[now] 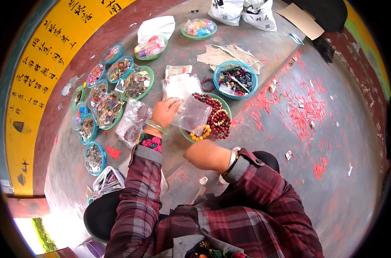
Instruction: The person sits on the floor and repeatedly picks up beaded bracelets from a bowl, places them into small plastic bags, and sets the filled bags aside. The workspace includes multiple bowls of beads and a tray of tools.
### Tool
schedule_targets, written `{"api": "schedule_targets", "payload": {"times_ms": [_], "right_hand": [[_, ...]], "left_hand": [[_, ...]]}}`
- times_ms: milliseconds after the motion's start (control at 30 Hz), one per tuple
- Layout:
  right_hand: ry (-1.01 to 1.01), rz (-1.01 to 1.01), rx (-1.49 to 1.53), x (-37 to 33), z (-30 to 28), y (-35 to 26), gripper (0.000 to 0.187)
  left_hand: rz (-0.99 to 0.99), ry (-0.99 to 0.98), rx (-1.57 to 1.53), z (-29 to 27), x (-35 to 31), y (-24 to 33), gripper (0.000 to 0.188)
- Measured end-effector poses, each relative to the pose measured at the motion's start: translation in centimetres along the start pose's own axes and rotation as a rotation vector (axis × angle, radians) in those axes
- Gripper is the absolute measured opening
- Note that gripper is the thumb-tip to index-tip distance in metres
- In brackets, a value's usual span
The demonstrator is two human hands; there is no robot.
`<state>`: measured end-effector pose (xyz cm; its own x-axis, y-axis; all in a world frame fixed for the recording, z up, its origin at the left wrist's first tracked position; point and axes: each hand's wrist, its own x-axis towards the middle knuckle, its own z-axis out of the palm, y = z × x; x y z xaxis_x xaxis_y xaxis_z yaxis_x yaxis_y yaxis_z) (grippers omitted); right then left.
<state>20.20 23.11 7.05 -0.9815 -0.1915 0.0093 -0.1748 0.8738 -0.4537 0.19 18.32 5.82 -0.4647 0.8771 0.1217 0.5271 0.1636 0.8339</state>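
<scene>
The left hand (164,114) pinches a clear plastic bag (195,115) by its near edge, thumb and fingers drawn together. The bag lies just to the right of those fingers, spread flat and slanting: from the pinch it points rightward and a little down, toward the side of the right hand (207,155). It looks nearly as wide as it is long, so its long axis is hard to tell. The right hand is below the bag and apart from it, fingers curled under and out of sight; whether it grips anything, I cannot tell.

Behind the bag, right of the left hand and above the right one, a green bowl (230,112) holds dark red bead strands (222,124) with paler beads among them; yellow beads (200,134) lie at the side nearest the right hand. Just beyond the left hand is a pile of clear packets (178,87). Close by its left side lies crumpled clear plastic (133,122), with a green bowl of small wares (137,83) farther up. A blue bowl (256,82) of dark cords sits beyond the right hand, on the grey floor (264,137).
</scene>
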Motion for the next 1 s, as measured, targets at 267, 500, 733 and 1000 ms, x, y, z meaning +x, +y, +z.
{"api": "schedule_targets", "payload": {"times_ms": [267,500,733,1000], "right_hand": [[0.611,0.087,0.01,0.1,-2.5,1.9,0.004],[0.585,0.175,0.027,0.0,-1.9,3.9,0.006],[0.739,0.235,0.163,-0.3,-3.2,3.8,0.011],[0.639,0.082,0.165,-0.4,-4.0,2.3,0.01]], "left_hand": [[0.136,-0.4,0.265,-0.6,-3.0,2.7,0.021],[0.048,-0.313,0.108,-1.6,-3.7,4.5,0.018],[-0.135,-0.173,-0.171,-3.3,-4.2,2.2,0.013],[-0.114,-0.035,-0.373,-0.8,-4.1,1.3,0.017]]}}
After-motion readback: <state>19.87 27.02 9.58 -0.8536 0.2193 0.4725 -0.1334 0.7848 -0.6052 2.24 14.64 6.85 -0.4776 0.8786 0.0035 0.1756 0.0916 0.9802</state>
